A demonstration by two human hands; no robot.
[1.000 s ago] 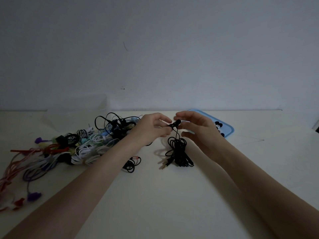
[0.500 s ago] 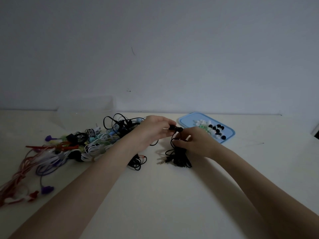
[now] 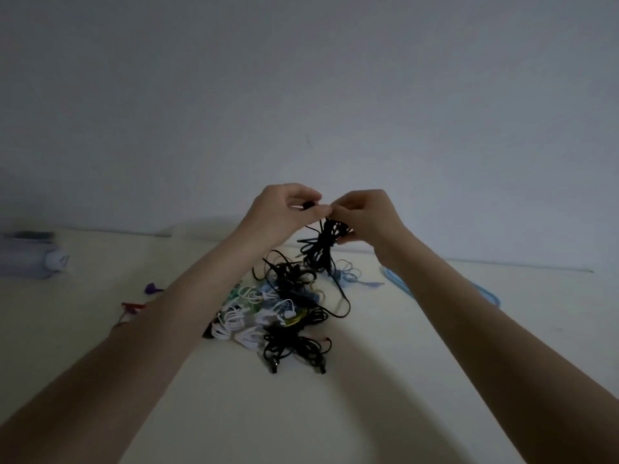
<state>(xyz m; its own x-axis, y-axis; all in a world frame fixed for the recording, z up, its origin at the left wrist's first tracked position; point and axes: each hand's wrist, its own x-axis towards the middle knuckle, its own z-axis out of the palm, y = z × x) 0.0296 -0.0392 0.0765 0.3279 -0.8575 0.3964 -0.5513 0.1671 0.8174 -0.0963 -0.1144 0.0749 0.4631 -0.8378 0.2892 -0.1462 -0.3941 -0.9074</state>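
Both hands have lifted the black earphone cable [image 3: 323,244] off the surface [image 3: 385,380]; it now hangs above the pile of cables [image 3: 268,306]. Left hand [image 3: 281,212] fingers pinch its earbud, right hand [image 3: 366,217] fingers grip the bundle.

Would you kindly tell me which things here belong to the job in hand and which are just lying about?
In hand: black earphone cable, left hand, right hand.
Lying about: earphone pile, blue tray, purple earbud.
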